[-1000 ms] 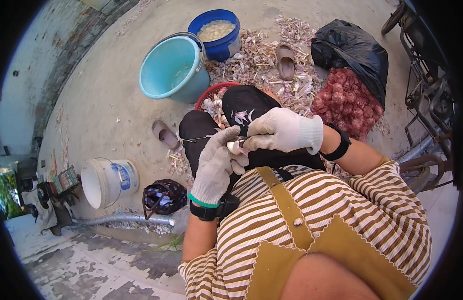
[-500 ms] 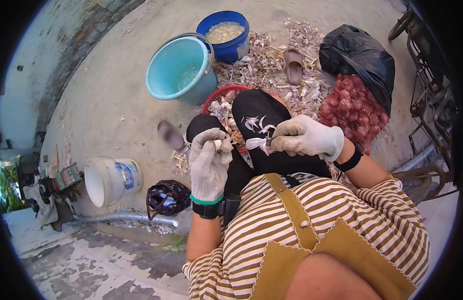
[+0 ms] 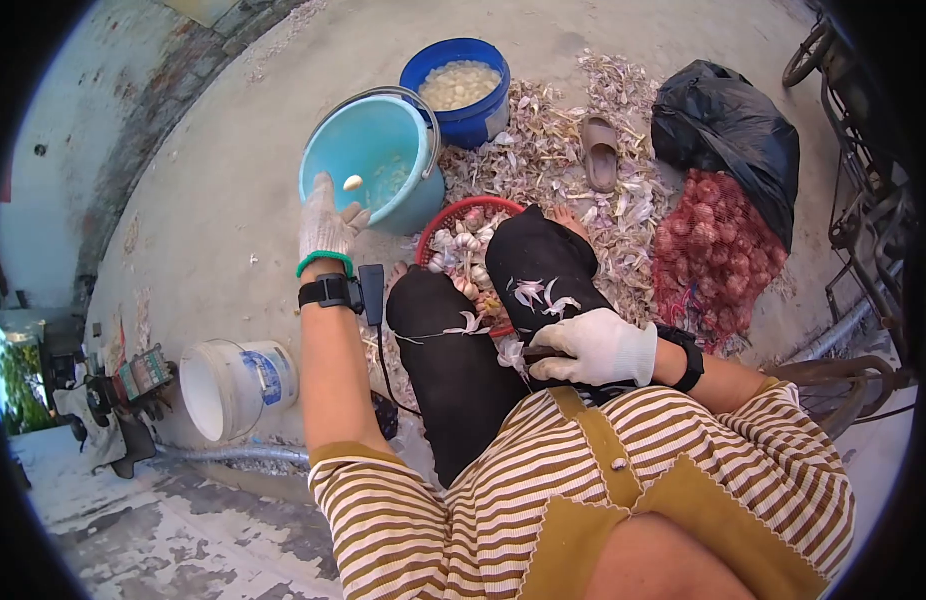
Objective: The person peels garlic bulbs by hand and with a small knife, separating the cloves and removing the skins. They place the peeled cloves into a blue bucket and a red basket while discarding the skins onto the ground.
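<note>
My left hand (image 3: 328, 222), in a white knit glove with a green cuff, reaches over the near rim of the teal bucket (image 3: 423, 185) with its fingers apart. A peeled garlic clove (image 3: 353, 183) shows just beyond the fingers, apart from them, against the bucket's inside. My right hand (image 3: 593, 348), also gloved, rests by my right thigh, closed around a small dark blade-like tool (image 3: 538, 351) mostly hidden by the fingers. Garlic skin (image 3: 511, 354) hangs at its fingertips. Between my legs, a red basket (image 3: 430, 232) holds garlic bulbs (image 3: 467, 241).
Behind the teal bucket stands a blue bucket (image 3: 490, 118) of peeled cloves. Garlic skins (image 3: 543, 160) litter the floor around a brown slipper (image 3: 600, 155). To the right are a red mesh sack (image 3: 718, 255) and a black plastic bag (image 3: 723, 120). A white bucket (image 3: 268, 375) lies left.
My left hand has moved forward from above my lap to the teal bucket, opened, and let go of the clove. My right hand has lowered slightly toward my thigh, still closed.
</note>
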A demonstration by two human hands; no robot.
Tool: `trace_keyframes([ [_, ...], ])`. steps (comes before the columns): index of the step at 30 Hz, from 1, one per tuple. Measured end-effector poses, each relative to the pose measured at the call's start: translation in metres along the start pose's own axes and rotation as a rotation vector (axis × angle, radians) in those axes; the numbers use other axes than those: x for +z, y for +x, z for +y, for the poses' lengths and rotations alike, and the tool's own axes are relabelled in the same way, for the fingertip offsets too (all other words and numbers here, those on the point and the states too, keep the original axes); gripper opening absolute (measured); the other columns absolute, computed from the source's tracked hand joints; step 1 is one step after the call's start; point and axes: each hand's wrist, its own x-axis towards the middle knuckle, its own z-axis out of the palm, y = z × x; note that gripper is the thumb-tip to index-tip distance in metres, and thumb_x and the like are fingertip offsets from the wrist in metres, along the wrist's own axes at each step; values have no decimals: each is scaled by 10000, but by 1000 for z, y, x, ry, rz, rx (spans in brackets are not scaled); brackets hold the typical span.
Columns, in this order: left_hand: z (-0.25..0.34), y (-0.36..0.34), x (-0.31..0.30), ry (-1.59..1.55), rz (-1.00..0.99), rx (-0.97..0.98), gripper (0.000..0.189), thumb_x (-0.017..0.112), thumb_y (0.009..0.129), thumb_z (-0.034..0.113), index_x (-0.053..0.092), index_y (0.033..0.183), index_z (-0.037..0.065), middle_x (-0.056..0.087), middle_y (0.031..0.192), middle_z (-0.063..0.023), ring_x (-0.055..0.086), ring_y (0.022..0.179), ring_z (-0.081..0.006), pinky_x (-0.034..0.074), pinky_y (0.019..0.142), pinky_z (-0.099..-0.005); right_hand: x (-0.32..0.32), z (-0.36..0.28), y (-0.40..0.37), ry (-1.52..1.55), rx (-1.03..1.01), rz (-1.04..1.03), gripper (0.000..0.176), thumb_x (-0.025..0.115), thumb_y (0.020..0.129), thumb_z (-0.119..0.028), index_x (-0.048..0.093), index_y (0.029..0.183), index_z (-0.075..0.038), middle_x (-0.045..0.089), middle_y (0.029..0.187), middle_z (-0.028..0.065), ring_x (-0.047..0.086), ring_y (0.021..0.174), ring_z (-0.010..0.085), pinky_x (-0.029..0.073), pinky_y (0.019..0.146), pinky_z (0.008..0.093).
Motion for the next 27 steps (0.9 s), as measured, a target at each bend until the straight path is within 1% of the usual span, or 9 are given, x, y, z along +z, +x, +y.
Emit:
trace_keyframes([
  [4, -8, 0, -13, 344, -35, -59, 733, 518, 969, 422, 209, 1493, 13, 329, 1469, -212, 424, 1285, -407, 493, 843, -425, 3, 7, 1, -72, 57, -54, 570, 552, 904, -483, 557, 1243, -25, 678, 991, 197, 668, 882, 345, 524, 788, 410],
  [8, -35, -27, -26, 527, -125, 10, 521, 588, 934, 354, 532, 1305, -8, 604, 1156, -120, 598, 959, -219, 487, 814, -310, -11, 11, -6, 90, -15, -40, 563, 587, 891, -461, 569, 1245, -25, 654, 1068, 228, 650, 985, 321, 509, 850, 378],
  [10, -42, -51, -21, 387, -169, 6, 413, 611, 926, 278, 604, 1216, -16, 645, 1009, -74, 587, 854, -143, 478, 777, -267, -19, 20, -11, 364, -102, -8, 571, 632, 863, -495, 634, 1130, 10, 682, 937, 186, 667, 892, 285, 511, 779, 351],
  [13, -51, -62, -22, 595, -396, 26, 362, 615, 917, 239, 632, 1167, -21, 656, 931, -35, 576, 834, -110, 467, 753, -252, -38, 29, -24, 804, 88, 266, 299, 657, 898, -276, 684, 1002, 3, 645, 804, 14, 576, 725, 71, 459, 638, 231],
  [15, -43, -62, -17, 644, -393, -2, 365, 607, 927, 250, 618, 1181, -11, 634, 938, -29, 572, 822, -113, 466, 758, -254, -53, 31, -35, 1010, 38, 499, 336, 587, 939, -304, 665, 972, 21, 505, 578, -47, 395, 458, 18, 285, 445, 186],
  [18, -30, -59, 2, 570, -365, -34, 367, 614, 924, 266, 611, 1185, 8, 603, 928, -20, 564, 808, -118, 458, 753, -248, -59, 51, -33, 1091, -165, 831, 495, 499, 992, -442, 649, 1004, 30, 408, 506, -64, 322, 413, 28, 224, 408, 202],
  [21, -28, -33, 25, 686, -427, -73, 405, 635, 903, 306, 609, 1180, 11, 602, 944, -16, 567, 812, -119, 454, 748, -251, -68, 52, -27, 1190, -210, 903, 498, 496, 992, -448, 651, 1027, 24, 405, 525, -68, 320, 421, 27, 224, 415, 201],
  [24, -56, 5, 49, 725, -484, -334, 492, 642, 872, 382, 580, 1198, 19, 576, 1042, -76, 565, 795, -196, 484, 717, -369, -72, 51, -18, 1170, -194, 905, 557, 483, 987, -487, 629, 1055, 46, 413, 545, -72, 305, 424, 15, 222, 415, 187],
  [27, -122, 49, 53, 938, -471, -427, 480, 637, 835, 403, 609, 1060, -20, 607, 870, -115, 633, 785, -214, 501, 661, -371, -66, 50, -15, 1087, -18, 870, 510, 514, 979, -467, 647, 1037, 22, 434, 535, -67, 328, 424, 8, 229, 419, 182],
])
